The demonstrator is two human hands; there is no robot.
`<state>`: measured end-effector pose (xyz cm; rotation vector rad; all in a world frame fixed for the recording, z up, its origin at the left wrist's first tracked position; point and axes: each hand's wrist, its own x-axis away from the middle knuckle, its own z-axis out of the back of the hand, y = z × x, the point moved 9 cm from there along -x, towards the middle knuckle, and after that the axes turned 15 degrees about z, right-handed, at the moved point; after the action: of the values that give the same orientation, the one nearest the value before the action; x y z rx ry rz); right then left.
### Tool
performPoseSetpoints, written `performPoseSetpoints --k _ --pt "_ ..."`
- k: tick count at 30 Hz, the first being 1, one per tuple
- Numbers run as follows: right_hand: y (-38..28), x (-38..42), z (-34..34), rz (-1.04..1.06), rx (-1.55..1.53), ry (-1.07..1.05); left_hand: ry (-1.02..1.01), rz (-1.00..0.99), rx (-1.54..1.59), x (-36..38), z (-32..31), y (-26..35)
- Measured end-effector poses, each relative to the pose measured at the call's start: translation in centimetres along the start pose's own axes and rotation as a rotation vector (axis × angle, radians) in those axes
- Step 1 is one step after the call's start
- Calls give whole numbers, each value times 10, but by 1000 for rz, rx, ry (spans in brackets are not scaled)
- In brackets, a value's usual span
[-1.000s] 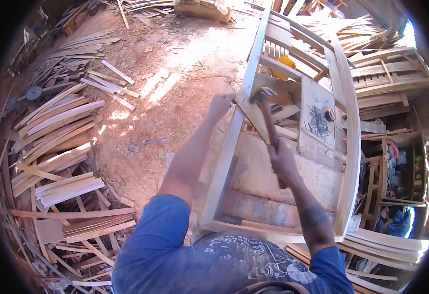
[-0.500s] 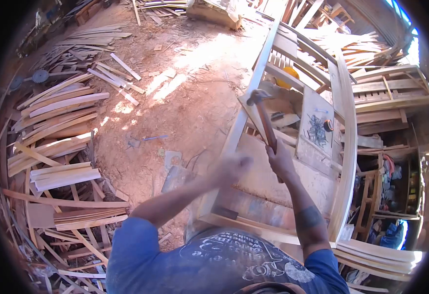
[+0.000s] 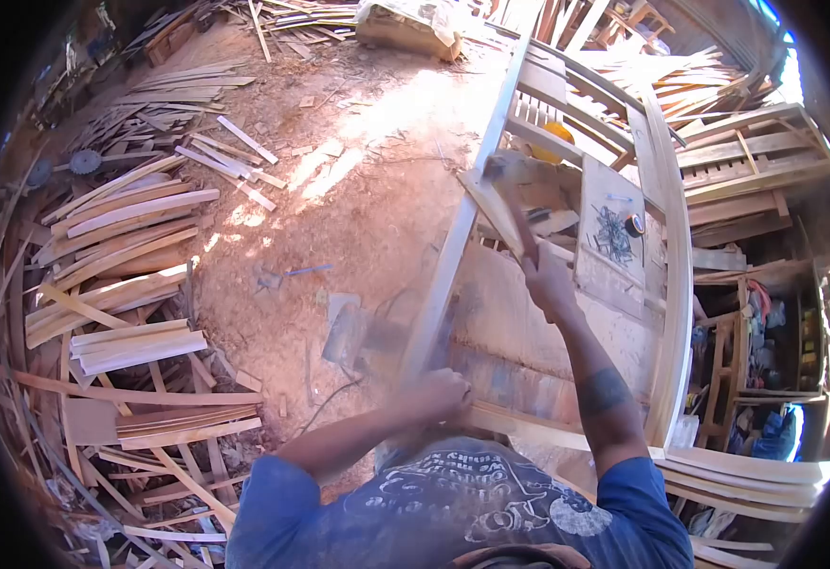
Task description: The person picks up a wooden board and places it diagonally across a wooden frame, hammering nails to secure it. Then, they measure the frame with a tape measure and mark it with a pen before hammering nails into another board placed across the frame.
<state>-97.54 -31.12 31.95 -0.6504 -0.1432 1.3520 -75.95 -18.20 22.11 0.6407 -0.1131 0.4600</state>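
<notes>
My right hand (image 3: 553, 289) is wrapped round the handle of a hammer (image 3: 517, 220), whose head is blurred by motion. That head is near the upper end of a short, slanting piece of wood (image 3: 493, 211) by the frame's left rail. At the near left corner of the large wooden frame (image 3: 676, 322), my left hand (image 3: 442, 394) is closed; whatever its fingers may hold is hidden. A pile of nails (image 3: 612, 235) and a small dark roll with an orange centre (image 3: 634, 225) lie on a board (image 3: 590, 275) inside the frame.
Stacked wooden slats (image 3: 140, 341) line the left side. Loose strips (image 3: 230, 161) lie on the dirt floor (image 3: 339, 218). A yellow object (image 3: 554, 142) shows beneath the frame's far part. Shelves with cloths (image 3: 766, 379) stand at the right, near curved boards (image 3: 737, 479).
My left hand has come down and back toward my body, to the frame's near left corner. My right hand has shifted slightly up, still gripping the hammer. The camera view has shifted a little.
</notes>
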Motion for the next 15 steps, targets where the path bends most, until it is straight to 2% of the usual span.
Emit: performPoseSetpoints --k 1,4,7,10,12,14,15 --pt "23 16 -16 -203 -68 -187 3 -39 -60 3 4 4" --pt "29 50 33 -135 -101 -44 149 39 118 1 -9 -9" --pt "52 95 71 -258 -92 -7 143 149 171 2 3 -9" --pt "46 99 105 -305 -232 95 87 57 17 -17 -20 -5" --pt "5 66 131 -139 -350 215 93 69 39 -32 -14 8" --pt "-43 27 143 120 -475 351 109 62 55 -48 -10 24" --pt "-46 8 134 162 -328 373 129 46 65 -58 -10 32"
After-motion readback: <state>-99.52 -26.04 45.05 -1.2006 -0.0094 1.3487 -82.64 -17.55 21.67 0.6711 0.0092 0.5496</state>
